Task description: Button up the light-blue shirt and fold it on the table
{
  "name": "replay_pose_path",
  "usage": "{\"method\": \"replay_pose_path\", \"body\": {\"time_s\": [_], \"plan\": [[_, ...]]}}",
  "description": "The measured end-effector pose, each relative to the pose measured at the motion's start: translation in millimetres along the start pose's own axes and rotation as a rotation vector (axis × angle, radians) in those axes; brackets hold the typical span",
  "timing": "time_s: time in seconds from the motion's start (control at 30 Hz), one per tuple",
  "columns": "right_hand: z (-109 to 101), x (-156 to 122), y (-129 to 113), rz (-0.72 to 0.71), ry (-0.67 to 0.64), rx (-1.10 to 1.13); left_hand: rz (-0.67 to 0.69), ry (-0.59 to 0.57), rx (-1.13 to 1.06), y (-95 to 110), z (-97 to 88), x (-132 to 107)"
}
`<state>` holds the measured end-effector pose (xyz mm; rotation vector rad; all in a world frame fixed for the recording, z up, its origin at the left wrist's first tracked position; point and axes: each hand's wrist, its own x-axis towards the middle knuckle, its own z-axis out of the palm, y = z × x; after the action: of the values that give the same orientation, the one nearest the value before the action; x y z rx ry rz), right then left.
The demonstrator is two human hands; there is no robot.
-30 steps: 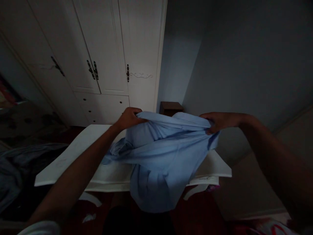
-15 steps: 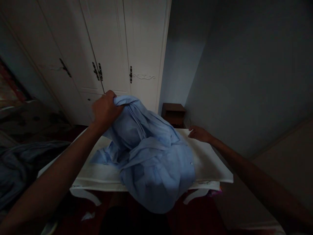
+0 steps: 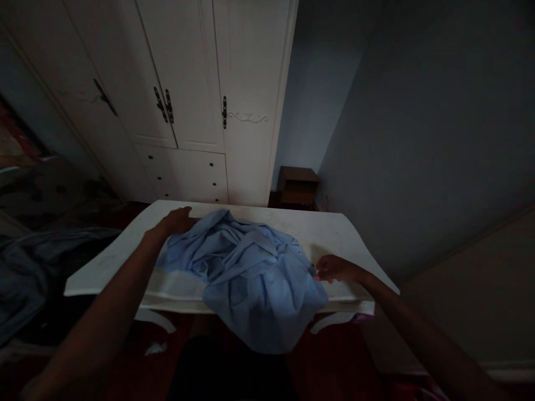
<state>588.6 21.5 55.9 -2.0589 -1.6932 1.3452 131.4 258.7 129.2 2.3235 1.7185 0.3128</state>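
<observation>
Along the table [image 3: 334, 234] sprawls blue cloth [image 3: 254, 267], drooping nearward

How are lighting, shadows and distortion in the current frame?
Head view: dim overall, no strong glare on the blue cloth; head view: soft shadow on the white table near the right hand; head view: wardrobe lines lean, suggesting wide-angle distortion.
</observation>
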Motion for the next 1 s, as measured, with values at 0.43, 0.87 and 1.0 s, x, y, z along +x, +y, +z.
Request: {"method": "replay_pose_path", "body": {"time_s": [0.43,0.87,1.0], "plan": [[10,5,-21,-0.185,0.263,-0.198,0.066,-0.200,-0.174,-7,-5.9,-29],[-131,-79,-105,-0.585,1.653,0.076,-0.040,0.977,-0.291,39,-145.7,-29],[-147,-67,-127,-0.605,1.681,0.056,-0.005,1.040,-0.208,54,-160.9,-5]]}}
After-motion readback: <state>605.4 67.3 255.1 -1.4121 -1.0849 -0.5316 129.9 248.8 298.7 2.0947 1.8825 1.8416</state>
